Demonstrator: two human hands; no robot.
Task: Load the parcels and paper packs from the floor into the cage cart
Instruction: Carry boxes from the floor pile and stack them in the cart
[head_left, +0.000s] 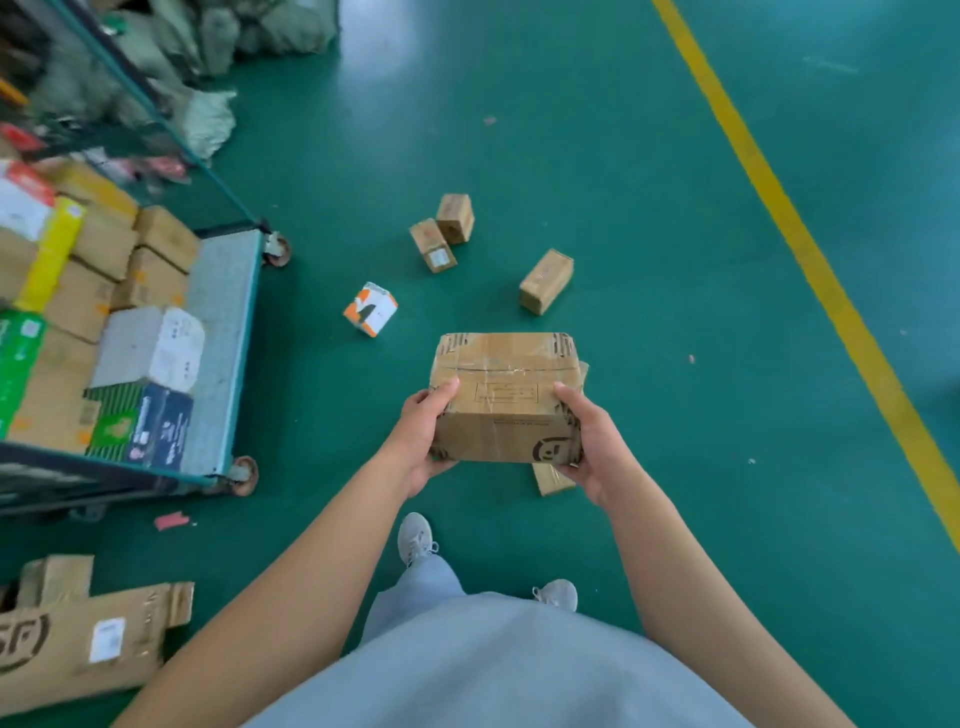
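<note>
A taped brown cardboard parcel (506, 384) is held above the green floor in front of me. My left hand (423, 436) grips its left end and my right hand (592, 447) grips its right end, thumbs on top. Beneath it a flat brown parcel (550, 479) lies partly hidden on the floor. Further out lie three small brown boxes (546, 281), (432, 245), (455, 218) and a white and orange box (370, 309). The cage cart (223, 332) stands at the left, holding several boxes and packs.
A flattened cardboard carton (78, 639) lies on the floor at the lower left. Green sacks (208, 47) are piled behind the cart. A yellow floor line (810, 249) runs diagonally on the right. My shoes (415, 538) are below the parcel.
</note>
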